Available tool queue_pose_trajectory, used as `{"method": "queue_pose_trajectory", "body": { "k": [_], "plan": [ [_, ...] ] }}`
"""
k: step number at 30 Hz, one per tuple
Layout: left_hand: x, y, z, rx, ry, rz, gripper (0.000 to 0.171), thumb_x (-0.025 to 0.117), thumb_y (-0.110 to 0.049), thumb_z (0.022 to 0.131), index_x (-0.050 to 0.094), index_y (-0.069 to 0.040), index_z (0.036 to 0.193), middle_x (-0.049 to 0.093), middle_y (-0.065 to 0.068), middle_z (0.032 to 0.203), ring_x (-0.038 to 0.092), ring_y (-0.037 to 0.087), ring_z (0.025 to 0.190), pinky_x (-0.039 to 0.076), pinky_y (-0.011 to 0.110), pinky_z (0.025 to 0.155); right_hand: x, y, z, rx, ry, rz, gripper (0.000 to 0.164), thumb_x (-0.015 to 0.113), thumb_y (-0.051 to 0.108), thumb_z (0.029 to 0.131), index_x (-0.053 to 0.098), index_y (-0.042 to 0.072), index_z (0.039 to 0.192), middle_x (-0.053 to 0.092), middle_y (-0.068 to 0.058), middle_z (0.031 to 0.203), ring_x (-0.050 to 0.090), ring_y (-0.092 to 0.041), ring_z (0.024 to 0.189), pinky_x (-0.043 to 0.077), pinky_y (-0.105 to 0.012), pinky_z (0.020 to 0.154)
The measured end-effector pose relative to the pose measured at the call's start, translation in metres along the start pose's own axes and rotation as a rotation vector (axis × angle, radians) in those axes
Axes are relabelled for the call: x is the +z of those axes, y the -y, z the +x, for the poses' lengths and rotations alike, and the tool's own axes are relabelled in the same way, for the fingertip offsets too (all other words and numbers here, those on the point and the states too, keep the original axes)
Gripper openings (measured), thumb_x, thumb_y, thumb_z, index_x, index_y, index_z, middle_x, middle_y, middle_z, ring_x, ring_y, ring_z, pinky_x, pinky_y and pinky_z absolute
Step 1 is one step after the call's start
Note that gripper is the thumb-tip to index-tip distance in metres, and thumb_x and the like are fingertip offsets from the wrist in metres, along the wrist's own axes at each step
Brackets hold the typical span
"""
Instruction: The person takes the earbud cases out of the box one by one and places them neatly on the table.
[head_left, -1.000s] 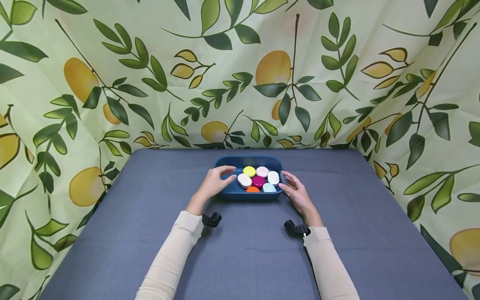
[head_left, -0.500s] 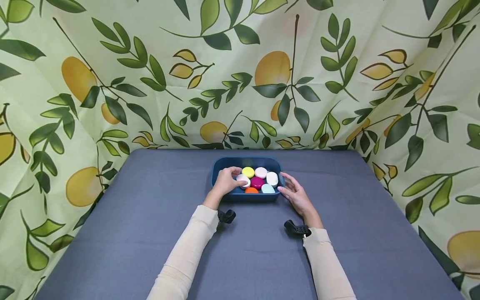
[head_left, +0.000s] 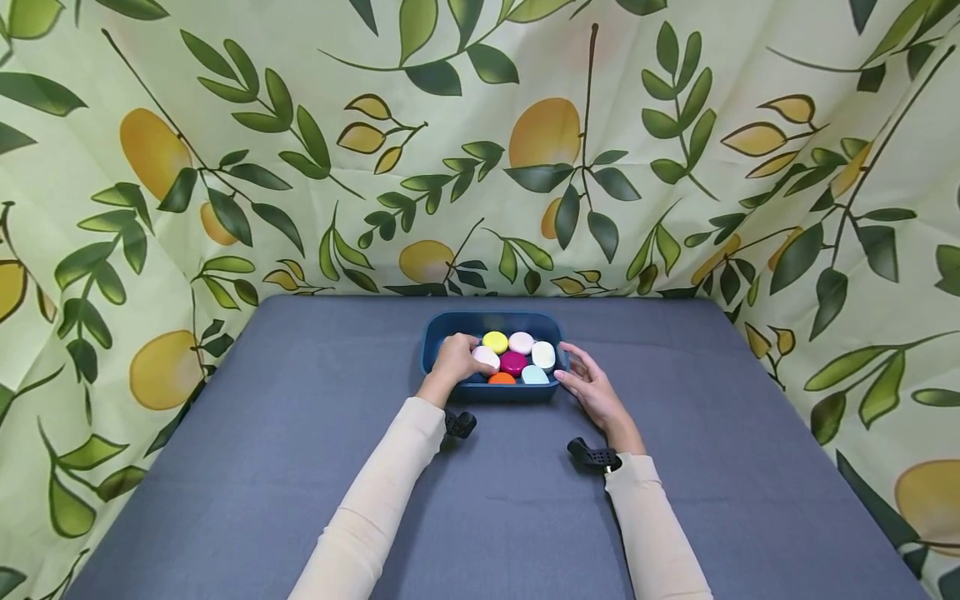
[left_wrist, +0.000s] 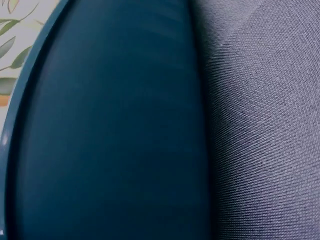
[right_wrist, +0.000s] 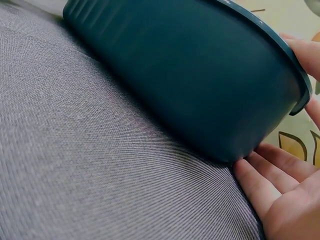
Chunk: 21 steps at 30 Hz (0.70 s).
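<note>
A dark blue, open-topped plastic bin [head_left: 442, 388] stands near the back of the table. Inside lie several smooth, rounded pieces: yellow [head_left: 495, 342], pale pink [head_left: 521, 342], magenta [head_left: 513, 363], orange [head_left: 502, 379], light blue [head_left: 535, 375] and a squarish white one [head_left: 543, 356]. My left hand [head_left: 452, 361] reaches over the bin's near left side and pinches a white rounded piece [head_left: 486, 357] between thumb and fingers. At the bin's right end, my right hand [head_left: 595, 390] touches the wall with spread, nearly straight fingers [right_wrist: 257, 187]. The left wrist view shows only bin wall and cloth.
Grey-blue cloth [head_left: 510, 517] covers the table. A curtain [head_left: 465, 167] with a leaf and fruit print hangs behind the back edge and along both sides. Black wrist-worn devices [head_left: 592, 454] sit below the cuffs.
My left hand has moved right and farther over the bin, from beside the white rounded piece to pinching it. My right hand has stayed at the bin's right end.
</note>
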<state>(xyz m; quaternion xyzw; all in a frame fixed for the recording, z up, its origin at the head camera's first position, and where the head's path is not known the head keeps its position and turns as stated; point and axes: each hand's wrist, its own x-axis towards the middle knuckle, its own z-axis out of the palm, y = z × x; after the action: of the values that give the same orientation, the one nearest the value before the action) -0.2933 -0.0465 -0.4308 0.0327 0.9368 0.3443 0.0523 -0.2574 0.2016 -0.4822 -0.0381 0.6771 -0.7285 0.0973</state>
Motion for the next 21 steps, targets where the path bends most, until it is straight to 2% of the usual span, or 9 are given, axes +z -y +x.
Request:
{"method": "queue_pose_trajectory", "body": {
  "k": [5, 9, 16, 21],
  "plan": [
    [0.001, -0.003, 0.001, -0.02, 0.008, 0.047, 0.06, 0.082, -0.027, 0.076, 0.063, 0.0, 0.125, 0.065, 0.016, 0.126, 0.059, 0.028, 0.108, 0.052, 0.04, 0.1, 0.0, 0.0, 0.0, 0.01, -0.003, 0.004, 0.063, 0.056, 0.006, 0.095, 0.026, 0.009, 0.15, 0.016, -0.023, 0.16, 0.021, -0.034, 0.148, 0.022, -0.049, 0.121],
    [0.0, -0.003, -0.001, -0.009, -0.025, 0.046, 0.057, 0.083, -0.029, 0.075, 0.066, 0.002, 0.12, 0.068, 0.017, 0.121, 0.061, 0.026, 0.1, 0.054, 0.038, 0.092, 0.0, 0.001, 0.001, 0.012, -0.005, 0.002, 0.063, 0.056, 0.006, 0.095, 0.026, 0.01, 0.15, 0.018, -0.022, 0.16, 0.024, -0.033, 0.147, 0.023, -0.047, 0.12],
    [-0.008, -0.003, -0.008, 0.053, -0.063, 0.008, 0.057, 0.082, -0.032, 0.075, 0.066, 0.002, 0.118, 0.069, 0.017, 0.118, 0.062, 0.026, 0.098, 0.055, 0.039, 0.092, 0.001, 0.0, 0.0, 0.017, -0.006, 0.008, 0.063, 0.056, 0.006, 0.095, 0.026, 0.01, 0.15, 0.019, -0.023, 0.16, 0.025, -0.033, 0.146, 0.023, -0.048, 0.12],
    [-0.015, -0.009, -0.017, 0.126, -0.106, -0.015, 0.057, 0.082, -0.031, 0.075, 0.066, 0.002, 0.118, 0.07, 0.017, 0.116, 0.065, 0.027, 0.097, 0.057, 0.039, 0.09, -0.001, 0.001, 0.001, 0.014, -0.003, 0.01, 0.063, 0.055, 0.006, 0.095, 0.026, 0.01, 0.15, 0.015, -0.024, 0.16, 0.019, -0.035, 0.149, 0.021, -0.051, 0.122]
  ]
}}
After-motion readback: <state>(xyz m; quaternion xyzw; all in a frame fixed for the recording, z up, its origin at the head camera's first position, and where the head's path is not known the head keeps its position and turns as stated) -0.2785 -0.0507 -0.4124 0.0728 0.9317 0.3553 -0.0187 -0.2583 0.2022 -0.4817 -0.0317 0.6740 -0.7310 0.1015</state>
